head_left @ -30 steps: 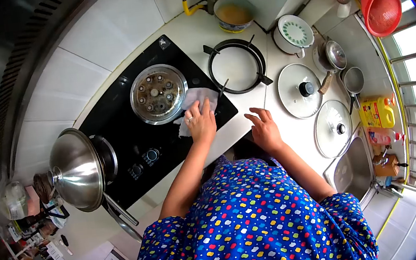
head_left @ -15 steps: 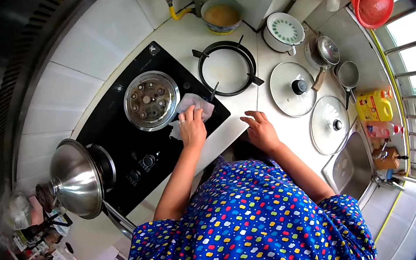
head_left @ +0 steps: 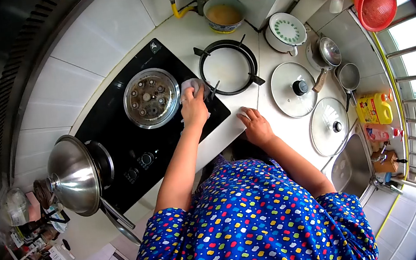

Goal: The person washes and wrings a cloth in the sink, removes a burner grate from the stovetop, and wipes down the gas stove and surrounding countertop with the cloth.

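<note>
My left hand (head_left: 195, 109) presses a crumpled pale cloth (head_left: 193, 87) onto the black glass cooktop (head_left: 116, 141), its fingers closed over it. The cloth lies just right of the round metal burner (head_left: 151, 98), which is stained brown. A bit of it also shows below my palm. My right hand (head_left: 258, 128) holds nothing that I can make out; its slightly bent fingers rest on the white counter near the front edge. Beyond both hands, the black pan support ring (head_left: 202, 71) sits on the counter against the cooktop's right side.
A wok with a domed steel lid (head_left: 74, 175) stands on the left burner, its handle toward me. Two glass lids (head_left: 294, 89) lie right of my right hand, before the sink (head_left: 350, 164). A bowl of liquid (head_left: 224, 13), an enamel pot (head_left: 285, 32) and small pans stand behind.
My left hand has moved up and slightly right with the cloth, toward the pan support ring. My right hand has shifted slightly left along the counter edge.
</note>
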Demonstrator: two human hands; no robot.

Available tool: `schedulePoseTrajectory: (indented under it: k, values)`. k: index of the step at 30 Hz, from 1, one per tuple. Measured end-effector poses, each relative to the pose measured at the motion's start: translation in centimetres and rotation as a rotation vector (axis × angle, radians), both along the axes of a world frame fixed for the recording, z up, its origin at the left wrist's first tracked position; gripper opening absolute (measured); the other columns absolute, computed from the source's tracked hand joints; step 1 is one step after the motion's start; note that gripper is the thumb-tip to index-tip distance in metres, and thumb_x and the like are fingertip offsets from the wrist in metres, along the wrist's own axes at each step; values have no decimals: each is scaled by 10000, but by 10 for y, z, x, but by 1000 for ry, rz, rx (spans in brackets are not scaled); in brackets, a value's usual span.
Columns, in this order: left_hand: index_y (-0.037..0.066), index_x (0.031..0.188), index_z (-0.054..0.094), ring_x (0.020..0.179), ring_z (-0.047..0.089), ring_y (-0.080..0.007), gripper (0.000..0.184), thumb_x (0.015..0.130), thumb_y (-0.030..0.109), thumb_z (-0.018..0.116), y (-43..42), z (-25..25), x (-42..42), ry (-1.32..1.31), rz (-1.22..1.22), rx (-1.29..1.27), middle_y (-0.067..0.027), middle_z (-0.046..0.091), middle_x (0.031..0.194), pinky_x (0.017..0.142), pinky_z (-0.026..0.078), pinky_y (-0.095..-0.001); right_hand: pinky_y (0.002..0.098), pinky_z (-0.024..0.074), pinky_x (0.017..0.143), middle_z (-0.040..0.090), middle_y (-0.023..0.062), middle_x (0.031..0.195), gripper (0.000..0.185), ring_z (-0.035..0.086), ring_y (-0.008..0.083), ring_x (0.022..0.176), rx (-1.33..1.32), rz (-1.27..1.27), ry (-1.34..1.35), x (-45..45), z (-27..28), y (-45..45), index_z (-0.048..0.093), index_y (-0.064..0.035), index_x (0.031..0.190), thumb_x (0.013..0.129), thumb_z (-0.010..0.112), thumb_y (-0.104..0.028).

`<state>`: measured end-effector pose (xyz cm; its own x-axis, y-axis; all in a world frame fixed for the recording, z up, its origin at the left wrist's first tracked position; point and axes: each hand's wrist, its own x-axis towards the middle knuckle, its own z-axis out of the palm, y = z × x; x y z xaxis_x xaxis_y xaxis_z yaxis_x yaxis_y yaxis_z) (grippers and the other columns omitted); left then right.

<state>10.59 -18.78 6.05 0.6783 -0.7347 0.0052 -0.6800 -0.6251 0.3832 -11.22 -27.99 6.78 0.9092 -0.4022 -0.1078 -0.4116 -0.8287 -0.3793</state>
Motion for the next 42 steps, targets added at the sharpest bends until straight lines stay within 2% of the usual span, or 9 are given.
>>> schedulePoseTrajectory:
  k: [7, 16, 20, 27, 30, 32, 33, 35, 42]
  values:
    - [190, 1240, 619, 1065, 508, -358, 464, 803, 39, 586, 70, -2, -43, 4, -282, -27, -80, 490, 1158, 797, 540, -432, 381, 428, 1021, 477, 123, 1367, 494, 448, 305, 1270, -23, 19, 13, 1, 1, 0, 573, -74, 1266, 775, 532, -42]
    - [219, 1282, 578, 1029, 528, -333, 494, 810, 72, 561, 33, -10, -53, -22, -280, -104, -64, 505, 1159, 799, 521, -396, 392, 453, 997, 510, 114, 1334, 471, 470, 313, 1238, 33, 39, 27, 5, 15, -9, 615, -93, 1216, 748, 593, -46]
    - [222, 1053, 694, 1021, 544, -281, 307, 798, 89, 585, 89, -3, -63, -13, -279, -164, -30, 537, 1087, 792, 520, -398, 390, 481, 960, 588, 112, 1223, 335, 528, 311, 1165, 115, 84, 22, 11, 21, -17, 675, -83, 1102, 772, 619, -62]
    - [179, 934, 668, 1013, 554, -292, 154, 789, 127, 663, 231, -16, -90, -85, -92, -53, -52, 545, 1062, 825, 489, -409, 383, 521, 856, 662, 108, 1005, 268, 630, 294, 966, 198, 292, 47, 36, 33, 1, 685, -99, 1053, 797, 610, -83]
    - [147, 895, 663, 933, 577, -276, 107, 797, 112, 642, 261, 3, -92, 153, 13, 87, -66, 571, 990, 810, 486, -384, 385, 531, 826, 660, 104, 972, 252, 637, 298, 938, 236, 408, -53, 52, 33, 12, 688, -106, 1039, 801, 608, -87]
    - [111, 867, 660, 835, 589, -261, 102, 774, 88, 625, 265, 25, -73, 775, -92, 167, -78, 577, 889, 755, 491, -361, 387, 537, 802, 660, 99, 963, 245, 638, 296, 931, 285, 462, 6, 63, 41, 18, 686, -102, 1035, 805, 603, -85]
    - [111, 867, 660, 835, 589, -261, 102, 774, 88, 625, 258, 37, -69, 774, -81, 165, -78, 577, 889, 755, 491, -361, 387, 537, 802, 660, 99, 963, 245, 638, 296, 931, 288, 473, 5, 68, 41, 20, 686, -102, 1035, 805, 603, -85]
    - [113, 835, 656, 868, 611, -252, 84, 766, 88, 615, 233, 58, -54, 519, 177, -211, -81, 554, 836, 694, 515, -379, 392, 538, 790, 659, 99, 948, 238, 640, 298, 916, 312, 517, -109, 79, 39, 23, 685, -100, 1034, 812, 600, -87]
    - [131, 1179, 639, 1083, 530, -347, 390, 793, 80, 601, 143, 7, -15, -192, 408, -84, -90, 550, 1169, 850, 494, -433, 377, 528, 833, 646, 93, 1014, 240, 616, 293, 967, 259, 488, -278, 96, 28, 26, 691, -87, 1024, 806, 596, -52]
